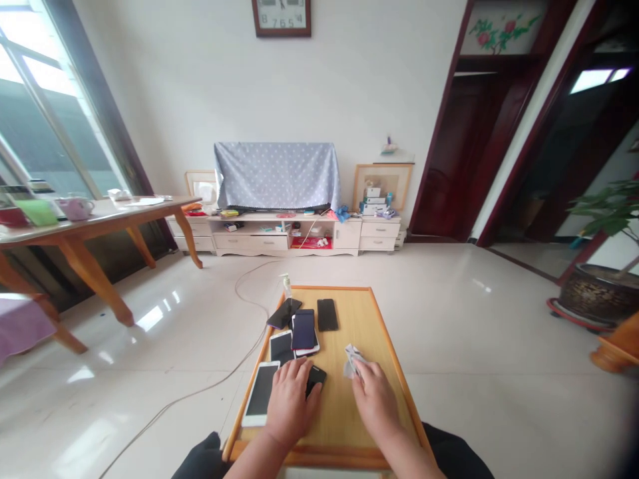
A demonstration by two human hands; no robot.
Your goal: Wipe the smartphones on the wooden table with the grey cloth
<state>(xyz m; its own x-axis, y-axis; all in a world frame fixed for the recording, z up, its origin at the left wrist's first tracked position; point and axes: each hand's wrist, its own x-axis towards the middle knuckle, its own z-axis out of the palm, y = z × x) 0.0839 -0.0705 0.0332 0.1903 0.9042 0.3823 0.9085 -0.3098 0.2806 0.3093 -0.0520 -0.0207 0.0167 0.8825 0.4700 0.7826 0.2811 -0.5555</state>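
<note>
My left hand [292, 402] is over a small black phone [315, 376], with its thumb and fingers about the phone; part of the phone is hidden under the hand. My right hand [374, 398] pinches a crumpled grey-white cloth or wipe [353, 359] over the right half of the small wooden table [349, 432]. Beside my left hand lies a large white phone [259, 398] with a dark screen. Just beyond are another white-framed phone [282, 346] and a dark blue phone [303, 329] stacked on a white one.
Farther up the table lie a black phone [327, 315] and a dark tilted phone [285, 313], near a clear pump bottle [286, 286]. A cable [200, 386] runs over the floor at left. Ahead stands a low white cabinet [347, 236]; a wooden table [100, 233] is left.
</note>
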